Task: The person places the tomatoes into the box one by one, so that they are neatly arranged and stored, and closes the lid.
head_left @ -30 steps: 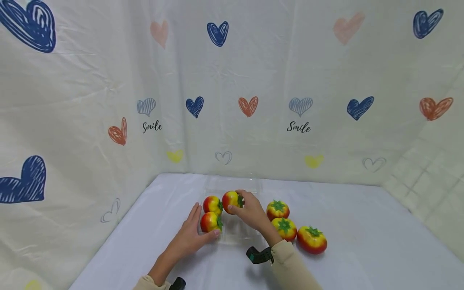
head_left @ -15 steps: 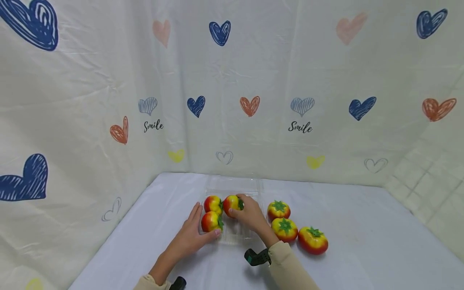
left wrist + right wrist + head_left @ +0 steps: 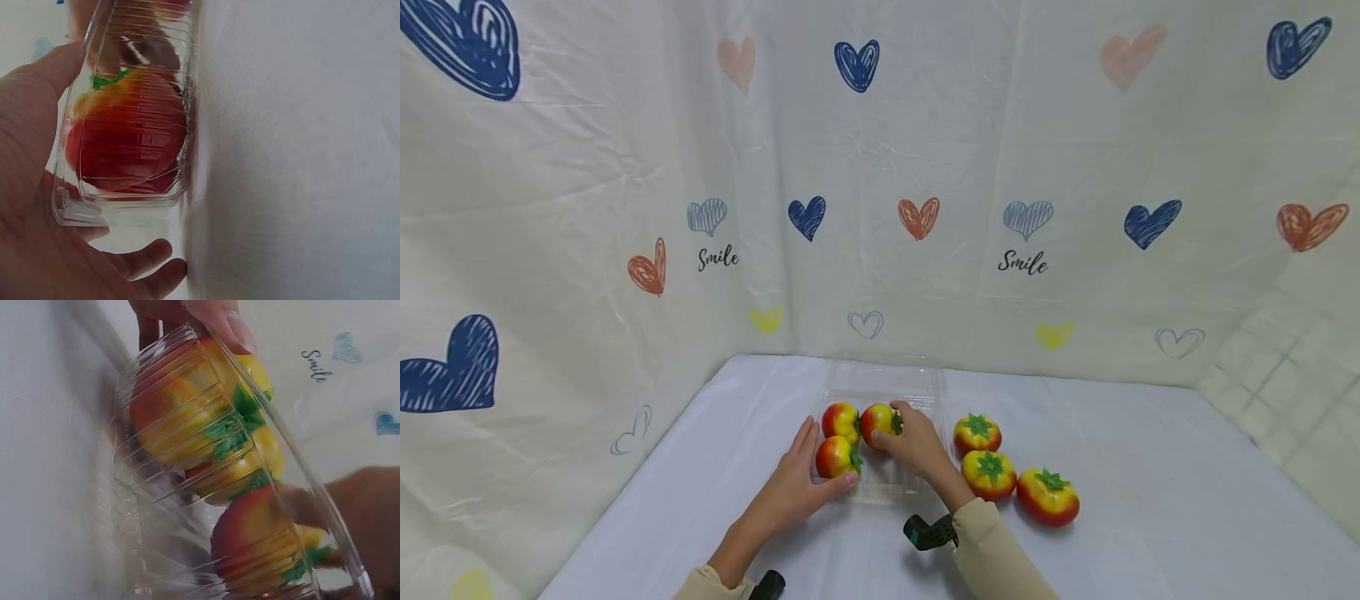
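Sitting on the white table, a clear container has the left hand spread round its near left corner; the right hand pinches a red-and-yellow fruit (leaves toward the palm) inside it, beside two similar fruits.

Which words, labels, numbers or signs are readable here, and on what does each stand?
"Smile": backdrop, under the left striped heart.
"Smile": backdrop, under the right striped heart.
The right wrist view repeats one.
Clear container, fruits: no readable text.
Black wrist device: too small to tell.
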